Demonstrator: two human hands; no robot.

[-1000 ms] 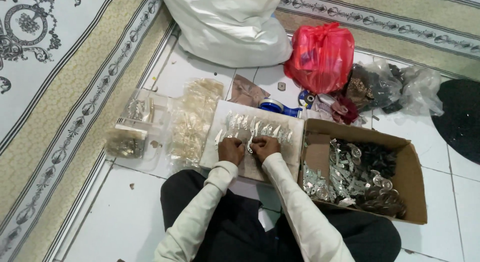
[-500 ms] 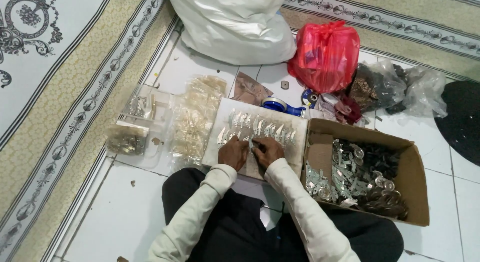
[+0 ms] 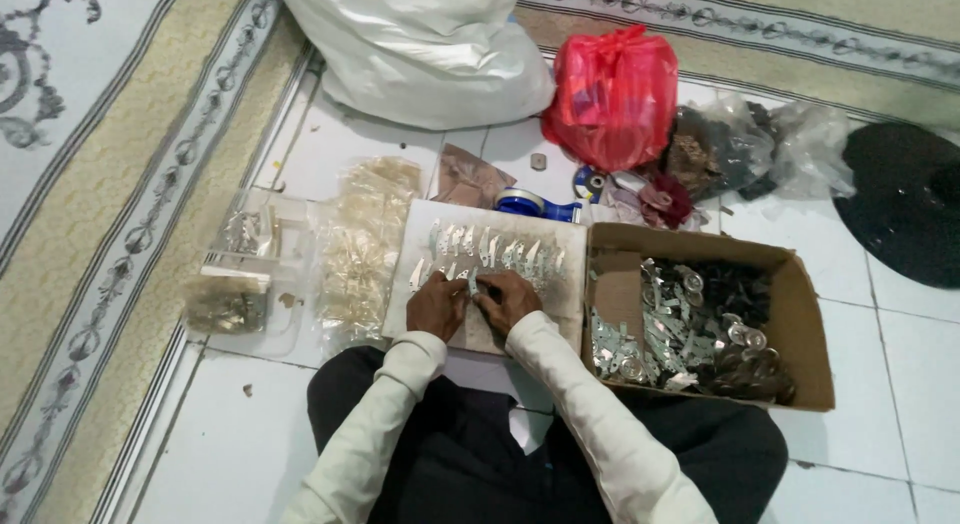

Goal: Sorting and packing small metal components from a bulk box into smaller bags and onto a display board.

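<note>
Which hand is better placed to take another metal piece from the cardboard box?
Probably the right hand: the cardboard box lies on its side of the board, while the left hand is farther away.

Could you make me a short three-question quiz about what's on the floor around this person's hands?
1. True or false: the brown cardboard box lies at the person's right.
2. What colour is the knotted plastic bag beyond the flat pale board?
3. The left hand and right hand are: A) far apart, B) close together over the board, C) inside the box.

Key: 1 true; 2 red; 3 B.
</note>
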